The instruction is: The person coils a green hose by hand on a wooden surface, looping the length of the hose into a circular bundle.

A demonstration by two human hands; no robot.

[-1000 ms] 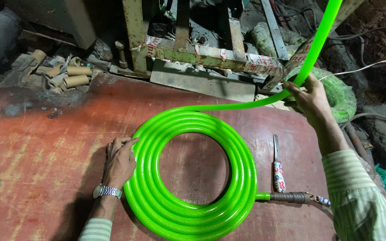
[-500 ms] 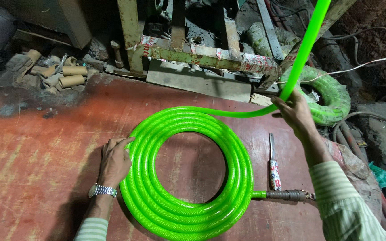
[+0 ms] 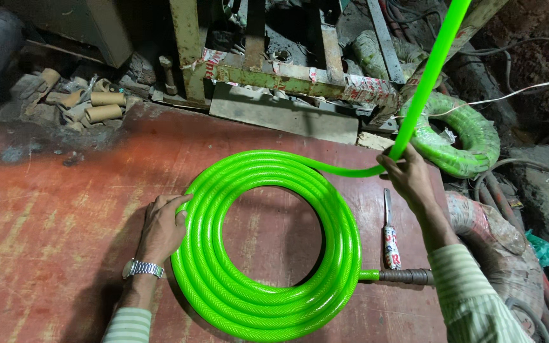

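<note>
Lying along the far left edge of the red worktable (image 3: 52, 209), a few short cardboard tubes (image 3: 100, 107) sit in a heap of scrap, well apart from the work. Nearer the middle of the table, the left hand (image 3: 162, 227) rests palm down with its fingers spread a little, the fingertips touching the outer left turns of the green hose coil (image 3: 268, 305); a metal wristwatch (image 3: 142, 269) shows at the cuff of a striped sleeve. The coil lies flat on the table, several turns wound side by side around a bare round centre, reaching close to the near edge. From its far side one turn peels away to the right and rises steeply toward the top right corner of the view as a free length of hose (image 3: 428, 79). The right hand (image 3: 409, 178) is closed around this rising length just beyond the coil, near the table's right edge, though how tightly the fingers grip is hard to judge from this angle. Just below that hand a slim knife-like tool (image 3: 390, 232) lies on the table, and beside it a dark ribbed fitting (image 3: 405, 276) joins the coil's outer end. Beyond the far right corner, off the table, rests a wrapped green hose bundle (image 3: 471, 143).
</note>
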